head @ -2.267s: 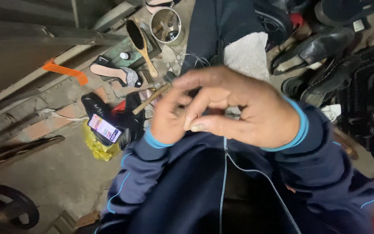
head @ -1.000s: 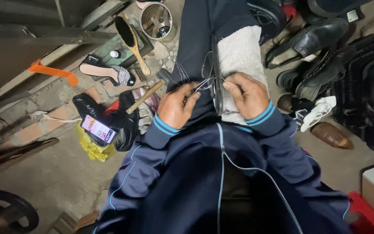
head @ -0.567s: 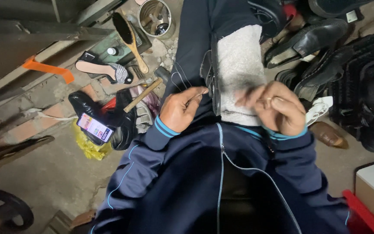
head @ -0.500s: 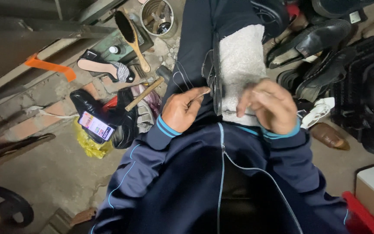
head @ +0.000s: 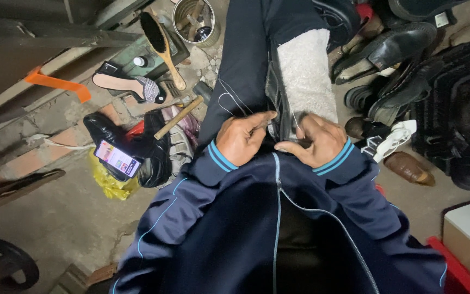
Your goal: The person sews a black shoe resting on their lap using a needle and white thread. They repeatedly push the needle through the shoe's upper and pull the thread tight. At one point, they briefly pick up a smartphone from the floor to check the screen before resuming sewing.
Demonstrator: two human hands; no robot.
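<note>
While my left hand (head: pixel 241 139) pinches a thin thread (head: pixel 229 100), my right hand (head: pixel 312 141) grips the dark shoe (head: pixel 276 103) lying on my lap beside a white fleecy cloth (head: pixel 307 81). Beyond, on the dusty concrete floor (head: pixel 55 218), I see a hammer (head: pixel 179 117), a lit phone (head: pixel 117 158), a brush (head: pixel 161 46) and scattered shoes (head: pixel 393 49).

Hands (head: pixel 278 142) on dark shoe (head: pixel 276 100)

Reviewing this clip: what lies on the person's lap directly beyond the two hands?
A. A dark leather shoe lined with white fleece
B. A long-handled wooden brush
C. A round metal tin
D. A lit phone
A: the dark leather shoe with white fleece lining lies along the lap, with the left hand and the right hand at its near end, thin thread running from them.
</note>
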